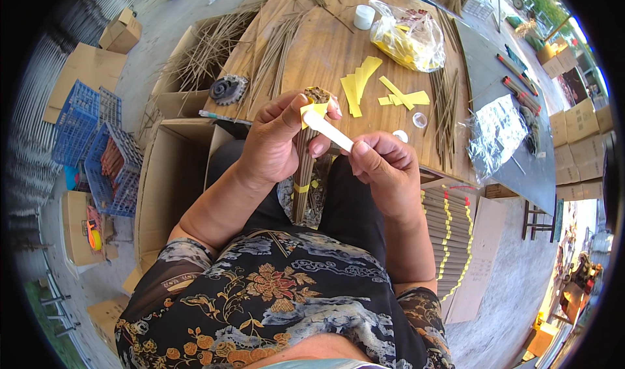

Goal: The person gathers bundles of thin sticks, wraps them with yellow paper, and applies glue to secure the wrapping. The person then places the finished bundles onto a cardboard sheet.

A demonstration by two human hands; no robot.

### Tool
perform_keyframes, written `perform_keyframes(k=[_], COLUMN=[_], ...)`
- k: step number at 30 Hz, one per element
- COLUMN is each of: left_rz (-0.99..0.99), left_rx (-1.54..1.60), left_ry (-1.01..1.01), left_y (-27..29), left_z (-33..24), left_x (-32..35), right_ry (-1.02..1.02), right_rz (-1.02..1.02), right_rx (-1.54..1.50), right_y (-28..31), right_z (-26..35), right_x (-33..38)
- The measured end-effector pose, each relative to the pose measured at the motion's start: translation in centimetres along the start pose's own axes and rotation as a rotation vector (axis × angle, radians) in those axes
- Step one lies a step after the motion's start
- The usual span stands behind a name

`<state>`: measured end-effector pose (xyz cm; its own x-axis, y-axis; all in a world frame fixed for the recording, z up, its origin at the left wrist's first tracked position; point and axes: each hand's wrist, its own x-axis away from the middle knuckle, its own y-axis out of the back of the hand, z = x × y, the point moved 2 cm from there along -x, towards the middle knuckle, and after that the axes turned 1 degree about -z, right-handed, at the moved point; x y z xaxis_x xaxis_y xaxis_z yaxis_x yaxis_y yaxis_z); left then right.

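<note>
A clear plastic bag (426,37) holds yellow paper strips; a blue plastic crate (124,204) contains reddish-brown sticks, and a brown cardboard box (184,104) holds thin brown sticks. The brown wooden worktop (325,50) carries loose yellow strips (361,82). Stacked cardboard cartons (579,144) stand on the right, above grey floor (501,258). The left hand (277,134) curls around the yellow-wrapped top of a brown stick bundle (304,167) between the knees; the right hand (388,168) pinches a flat white strip (333,133), its rounded end against the wrap.
</note>
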<state>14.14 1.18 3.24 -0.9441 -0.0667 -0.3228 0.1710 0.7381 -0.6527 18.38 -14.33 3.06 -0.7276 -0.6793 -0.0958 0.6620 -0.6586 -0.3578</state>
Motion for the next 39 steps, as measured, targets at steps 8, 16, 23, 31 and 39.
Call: perform_keyframes(k=[8, 16, 23, 31, 39], left_rz=[-0.004, 0.01, -0.014, 0.048, 0.048], left_rx=[-0.012, 0.019, -0.003, 0.026, 0.035], left_ry=[0.016, 0.026, 0.029, 0.003, 0.013], left_y=[0.0, 0.0, -0.1, -0.2, -0.4], left_z=[-0.2, 0.4, 0.1, 0.1, 0.0], left_x=[-0.1, -0.3, -0.2, -0.3, -0.3], right_ry=[-0.063, -0.094, -0.138, -0.175, -0.19], right_rz=[0.042, 0.066, 0.131, 0.067, 0.094], right_rx=[-0.046, -0.029, -0.192, -0.187, -0.266], right_y=[0.5, -0.3, 0.6, 0.0, -0.1], right_z=[-0.2, -0.1, 0.0, -0.9, -1.0], right_x=[0.3, 0.0, 0.1, -0.3, -0.4])
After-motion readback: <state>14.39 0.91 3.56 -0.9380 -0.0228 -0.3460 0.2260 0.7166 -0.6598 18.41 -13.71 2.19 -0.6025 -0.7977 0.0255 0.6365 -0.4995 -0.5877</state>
